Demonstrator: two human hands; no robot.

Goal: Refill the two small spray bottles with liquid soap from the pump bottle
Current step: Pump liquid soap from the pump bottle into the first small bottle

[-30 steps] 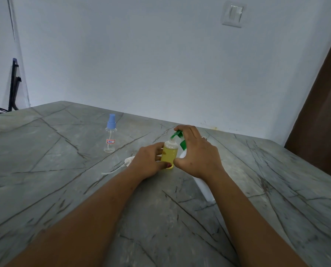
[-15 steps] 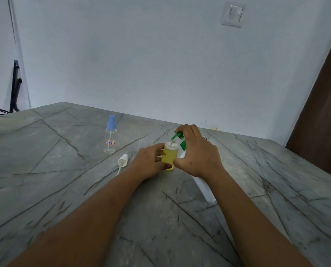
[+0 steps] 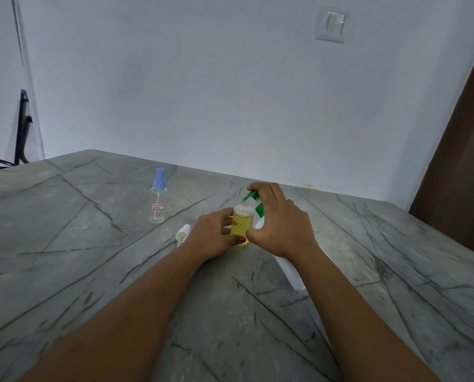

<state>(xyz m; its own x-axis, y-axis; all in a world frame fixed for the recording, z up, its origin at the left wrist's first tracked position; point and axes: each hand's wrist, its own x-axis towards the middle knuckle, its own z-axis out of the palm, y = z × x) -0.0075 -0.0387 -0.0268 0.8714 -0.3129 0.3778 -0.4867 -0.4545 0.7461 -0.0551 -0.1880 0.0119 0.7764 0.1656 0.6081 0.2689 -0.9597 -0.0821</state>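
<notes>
Our left hand (image 3: 216,235) grips the bottle (image 3: 241,223) low on its body. It is light and probably soap-slick. Our right hand (image 3: 279,224) curls over the stiff pump (image 3: 253,194).

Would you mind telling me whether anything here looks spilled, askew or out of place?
No spill shows. The white spray head lies on its side on the table beside the left hand, off the yellow-filled bottle that hand holds, which suits refilling.
</notes>
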